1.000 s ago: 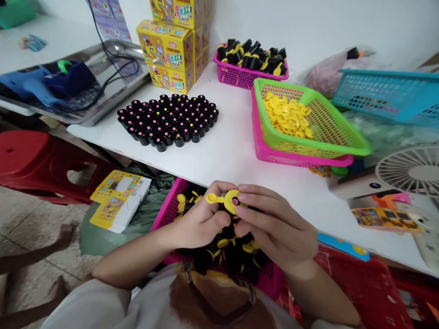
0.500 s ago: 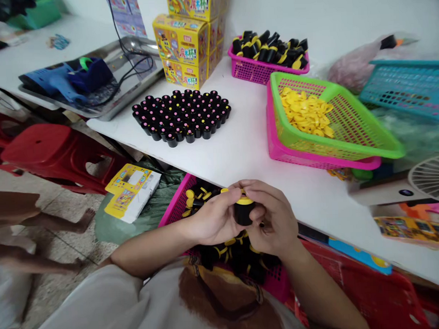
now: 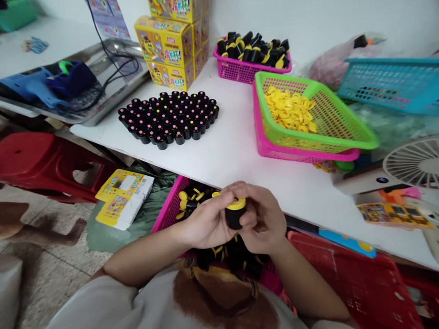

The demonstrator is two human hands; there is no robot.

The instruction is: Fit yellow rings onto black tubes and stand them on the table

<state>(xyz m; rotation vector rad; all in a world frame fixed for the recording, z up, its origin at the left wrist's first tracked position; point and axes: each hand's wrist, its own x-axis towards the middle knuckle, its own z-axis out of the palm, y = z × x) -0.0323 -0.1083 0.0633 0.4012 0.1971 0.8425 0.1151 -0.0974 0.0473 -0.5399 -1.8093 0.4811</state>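
Observation:
Between my two hands is a small black cup (image 3: pixel 234 218) with a yellow rim piece around its top. My left hand (image 3: pixel 209 223) grips its left side, thumb at the yellow rim. My right hand (image 3: pixel 263 216) wraps the other side, fingers closed over the rim and body. Below my hands, in my lap area, a magenta basket (image 3: pixel 165 210) holds black and yellow pieces, partly covered by my arms. A cluster of black cups (image 3: pixel 170 115) with pink or yellow dots on top stands on the white table (image 3: pixel 219 157).
Yellow ring-like pieces (image 3: pixel 290 110) lie in a green basket (image 3: pixel 349 139) stacked on a pink one. Behind it, a magenta basket (image 3: pixel 237 72) holds black-and-yellow cups. Yellow boxes (image 3: pixel 167 45), a metal tray (image 3: pixel 104 104), a fan (image 3: pixel 423 163) and a red stool (image 3: pixel 22 153) surround the workspace.
The whole view has shifted, so the table things appear further left. Both hands still hold the cup, which is tilted a little differently, with its yellow top showing more.

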